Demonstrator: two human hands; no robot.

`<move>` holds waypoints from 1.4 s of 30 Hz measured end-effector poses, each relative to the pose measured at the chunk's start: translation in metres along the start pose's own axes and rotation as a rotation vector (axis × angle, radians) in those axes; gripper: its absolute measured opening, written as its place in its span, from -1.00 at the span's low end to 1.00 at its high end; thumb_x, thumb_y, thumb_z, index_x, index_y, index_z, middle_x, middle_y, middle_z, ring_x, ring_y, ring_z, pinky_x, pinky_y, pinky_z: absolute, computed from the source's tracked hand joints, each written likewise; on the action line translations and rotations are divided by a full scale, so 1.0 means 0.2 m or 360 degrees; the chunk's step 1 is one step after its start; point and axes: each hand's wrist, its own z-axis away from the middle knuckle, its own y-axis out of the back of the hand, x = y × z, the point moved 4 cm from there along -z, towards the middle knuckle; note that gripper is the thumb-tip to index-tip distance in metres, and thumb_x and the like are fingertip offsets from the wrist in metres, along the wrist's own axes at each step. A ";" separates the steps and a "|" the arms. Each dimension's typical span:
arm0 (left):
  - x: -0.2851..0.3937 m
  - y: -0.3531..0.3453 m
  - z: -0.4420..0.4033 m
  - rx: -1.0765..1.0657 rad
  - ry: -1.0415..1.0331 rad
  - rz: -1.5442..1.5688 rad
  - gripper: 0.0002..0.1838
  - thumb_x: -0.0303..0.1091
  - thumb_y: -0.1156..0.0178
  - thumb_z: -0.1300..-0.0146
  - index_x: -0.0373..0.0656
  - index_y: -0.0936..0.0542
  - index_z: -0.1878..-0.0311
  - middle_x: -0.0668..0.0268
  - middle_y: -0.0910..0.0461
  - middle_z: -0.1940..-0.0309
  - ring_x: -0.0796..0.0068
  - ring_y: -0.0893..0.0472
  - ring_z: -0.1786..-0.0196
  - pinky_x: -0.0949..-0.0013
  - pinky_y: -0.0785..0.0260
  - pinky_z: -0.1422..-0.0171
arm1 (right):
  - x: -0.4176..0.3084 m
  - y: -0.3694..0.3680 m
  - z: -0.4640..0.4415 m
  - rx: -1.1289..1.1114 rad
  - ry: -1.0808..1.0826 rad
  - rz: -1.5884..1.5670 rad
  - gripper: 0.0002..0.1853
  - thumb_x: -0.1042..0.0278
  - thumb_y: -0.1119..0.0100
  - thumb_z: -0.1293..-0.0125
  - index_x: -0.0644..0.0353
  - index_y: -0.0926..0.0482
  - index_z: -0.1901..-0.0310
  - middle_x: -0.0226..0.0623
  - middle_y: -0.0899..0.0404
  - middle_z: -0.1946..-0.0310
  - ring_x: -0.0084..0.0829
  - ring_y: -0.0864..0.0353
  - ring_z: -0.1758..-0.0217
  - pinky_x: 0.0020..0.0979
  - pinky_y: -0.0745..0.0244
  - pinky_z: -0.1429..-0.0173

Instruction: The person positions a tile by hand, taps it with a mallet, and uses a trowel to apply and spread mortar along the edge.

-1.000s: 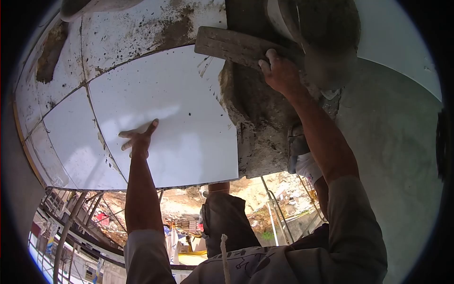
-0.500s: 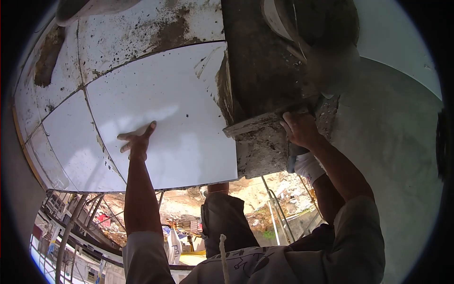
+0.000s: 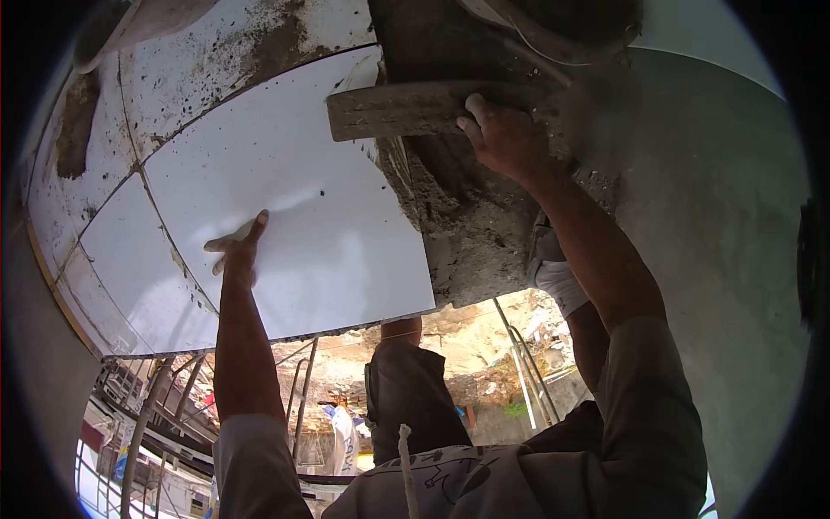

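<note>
My left hand lies with fingers spread on a large white floor tile. With my right hand I grip a long, flat, mortar-smeared wooden float. The left end of the float lies over the tile's upper right corner, and the rest spans the dark mortar bed. Rough wet mortar runs along the right edge of the tile. My fingers partly cover the right part of the float, so its handle, if any, is hidden.
More white tiles, spattered with mortar, lie to the left. A dark round bucket stands at the top right, near a grey wall. Beyond the floor's open edge are scaffold poles and rubble ground far below.
My right hand has carried the float up and left, from the mortar beside the tile to over its upper right corner. My left hand stays spread on the tile.
</note>
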 end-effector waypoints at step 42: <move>-0.11 -0.04 -0.37 -0.0662 -0.0163 -0.0050 0.69 0.45 -0.44 0.39 -0.19 0.72 -0.34 -0.32 0.52 -0.41 -0.18 0.27 -0.50 -0.06 -0.01 -0.42 | 0.17 0.03 0.66 -0.0335 -0.0219 0.0467 -0.79 0.24 -0.04 -0.32 0.17 -0.30 0.23 -0.18 -0.55 0.56 -0.27 -0.64 0.51 -0.26 -0.49 0.47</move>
